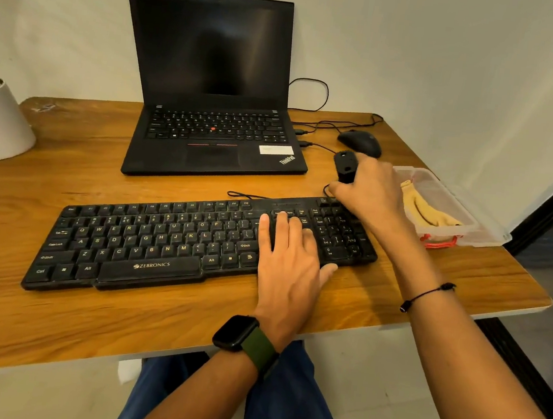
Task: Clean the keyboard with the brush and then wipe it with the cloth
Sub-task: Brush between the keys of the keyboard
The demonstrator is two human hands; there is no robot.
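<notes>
Left hand (283, 255) lies flat-fingered on the ZEBRONICS keyboard (147, 246); right hand (370, 192) fingers grip the black brush (345, 165) near the ThinkPad laptop (218, 99).

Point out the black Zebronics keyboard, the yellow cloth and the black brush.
Black Zebronics keyboard (147, 246): head view, on the letter keys.
Yellow cloth (421, 208): head view, on its folds inside the clear box.
Black brush (345, 163): head view, on its handle top.

My left hand (290, 245) lies flat on the black keyboard (147, 239) at centre frame. My right hand (370, 189) grips the black brush (345, 165) at its upper right corner. The yellow cloth (423, 209) sits in a clear box (474, 214) at right.
</notes>
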